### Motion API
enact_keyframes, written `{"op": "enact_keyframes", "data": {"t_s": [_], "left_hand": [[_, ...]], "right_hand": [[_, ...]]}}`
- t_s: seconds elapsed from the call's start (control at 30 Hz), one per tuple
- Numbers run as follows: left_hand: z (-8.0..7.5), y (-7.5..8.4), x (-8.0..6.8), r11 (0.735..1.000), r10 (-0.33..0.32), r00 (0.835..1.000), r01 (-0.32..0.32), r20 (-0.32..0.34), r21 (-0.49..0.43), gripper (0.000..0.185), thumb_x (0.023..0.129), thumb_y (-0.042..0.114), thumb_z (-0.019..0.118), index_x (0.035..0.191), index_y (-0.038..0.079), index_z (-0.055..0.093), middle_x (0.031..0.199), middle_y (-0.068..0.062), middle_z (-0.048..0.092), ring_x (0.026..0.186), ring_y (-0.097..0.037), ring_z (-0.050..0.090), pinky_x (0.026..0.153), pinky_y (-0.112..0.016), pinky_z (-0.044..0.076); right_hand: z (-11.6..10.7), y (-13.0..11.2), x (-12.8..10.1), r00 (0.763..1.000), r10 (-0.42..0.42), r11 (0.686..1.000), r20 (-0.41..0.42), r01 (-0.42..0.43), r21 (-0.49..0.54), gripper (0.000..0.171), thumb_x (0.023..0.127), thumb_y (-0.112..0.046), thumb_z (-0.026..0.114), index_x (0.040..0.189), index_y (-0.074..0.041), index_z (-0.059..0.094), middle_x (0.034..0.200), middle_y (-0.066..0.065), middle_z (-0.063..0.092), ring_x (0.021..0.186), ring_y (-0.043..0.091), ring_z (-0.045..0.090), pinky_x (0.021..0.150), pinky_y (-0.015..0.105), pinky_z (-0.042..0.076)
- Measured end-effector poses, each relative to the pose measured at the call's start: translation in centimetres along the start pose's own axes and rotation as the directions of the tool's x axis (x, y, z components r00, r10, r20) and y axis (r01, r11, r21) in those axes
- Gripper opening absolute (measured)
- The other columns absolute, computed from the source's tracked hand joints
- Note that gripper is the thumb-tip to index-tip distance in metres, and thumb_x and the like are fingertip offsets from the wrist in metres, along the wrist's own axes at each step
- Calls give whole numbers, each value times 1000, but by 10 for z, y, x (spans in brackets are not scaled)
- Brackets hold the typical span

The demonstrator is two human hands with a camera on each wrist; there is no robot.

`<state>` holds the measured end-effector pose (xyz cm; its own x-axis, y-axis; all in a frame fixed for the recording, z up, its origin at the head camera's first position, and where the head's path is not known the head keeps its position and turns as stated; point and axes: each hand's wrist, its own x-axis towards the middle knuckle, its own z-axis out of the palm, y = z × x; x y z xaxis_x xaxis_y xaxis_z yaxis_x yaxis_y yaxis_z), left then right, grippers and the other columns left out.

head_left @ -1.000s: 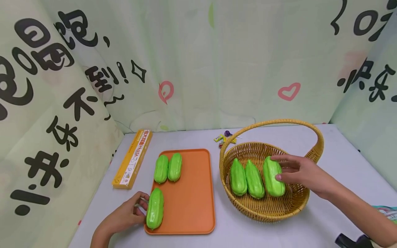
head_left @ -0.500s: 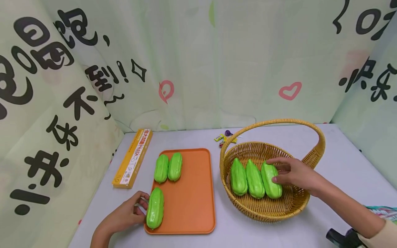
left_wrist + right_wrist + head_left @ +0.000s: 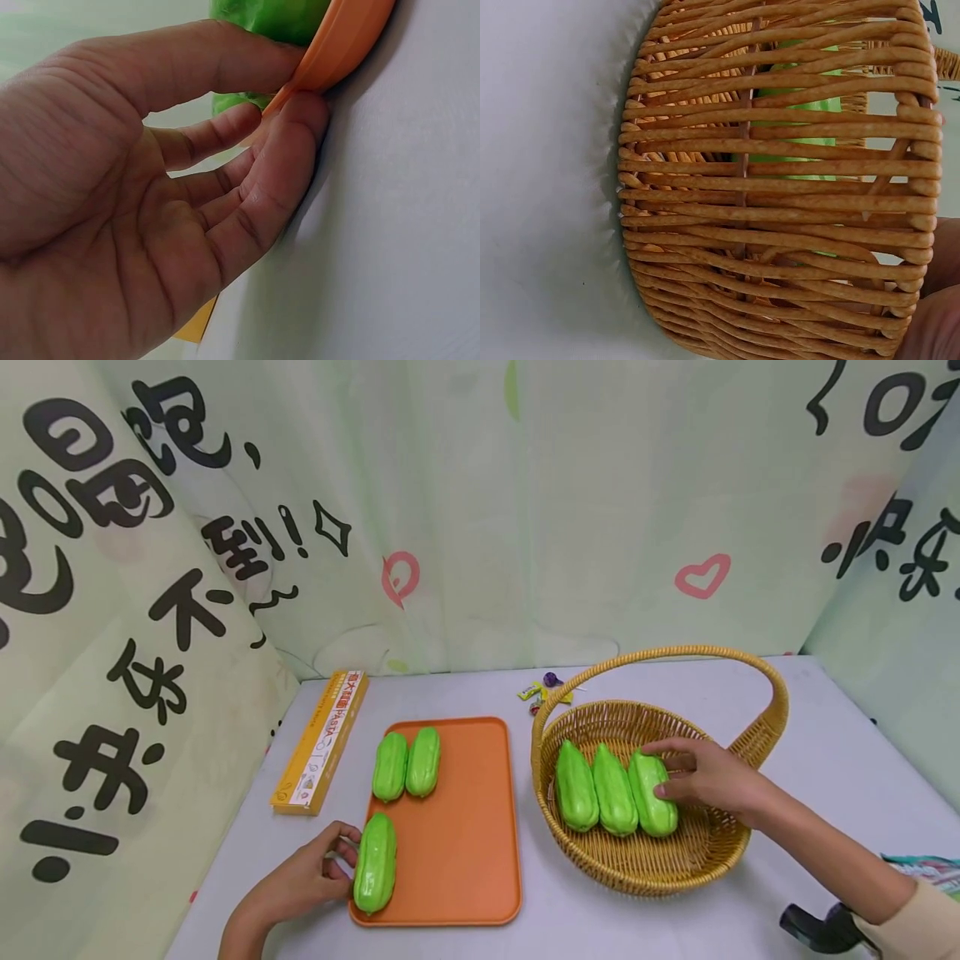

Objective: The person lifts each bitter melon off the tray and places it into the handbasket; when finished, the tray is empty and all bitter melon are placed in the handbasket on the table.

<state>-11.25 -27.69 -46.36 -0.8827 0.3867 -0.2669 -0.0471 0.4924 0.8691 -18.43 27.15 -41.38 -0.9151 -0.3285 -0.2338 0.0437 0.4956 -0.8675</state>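
In the head view, my right hand (image 3: 716,781) reaches over the rim of a wicker basket (image 3: 645,885). Its thumb and fingers grip a glossy green ridged gourd (image 3: 651,797), which lies against the middle gourd (image 3: 615,791); another gourd (image 3: 576,787) is at the left. My left hand (image 3: 307,872) pinches the left rim of an orange tray (image 3: 352,45), thumb inside and fingers outside, as the left wrist view shows. Close to that thumb lies a gourd (image 3: 375,864) on the tray. Basket weave (image 3: 780,187) hides most of the right hand's fingers in the right wrist view.
Two more gourds (image 3: 407,764) lie side by side at the tray's far left. Beyond the tray's left side is a yellow pasta box (image 3: 322,743). Small wrapped candies (image 3: 543,693) sit behind the basket, whose tall handle (image 3: 675,653) arches over it. Printed curtains surround the table.
The right hand has shifted the gourd it holds leftward and slightly down, from a gap apart to against the middle gourd. The left hand keeps its place on the tray.
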Motion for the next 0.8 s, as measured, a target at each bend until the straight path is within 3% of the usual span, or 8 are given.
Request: {"op": "enact_keyframes", "data": {"t_s": [0.67, 0.8], "left_hand": [[-1, -1, 2, 1000, -9, 1000, 9, 3, 6, 54, 79, -1, 72, 125, -3, 44, 101, -11, 55, 77, -25, 58, 69, -28, 49], [-1, -2, 1, 1000, -3, 1000, 4, 8, -18, 55, 79, -2, 72, 125, -3, 43, 100, -11, 55, 77, -25, 58, 69, -29, 49]], "right_hand": [[4, -2, 2, 999, 39, 999, -6, -39, 23, 59, 86, -6, 75, 138, 5, 49, 129, 33, 51, 113, 38, 57, 80, 38, 54], [4, -3, 1, 999, 32, 999, -29, -32, -27, 57, 88, -12, 75, 137, 4, 51, 130, 33, 51, 114, 39, 57, 82, 40, 53]]}}
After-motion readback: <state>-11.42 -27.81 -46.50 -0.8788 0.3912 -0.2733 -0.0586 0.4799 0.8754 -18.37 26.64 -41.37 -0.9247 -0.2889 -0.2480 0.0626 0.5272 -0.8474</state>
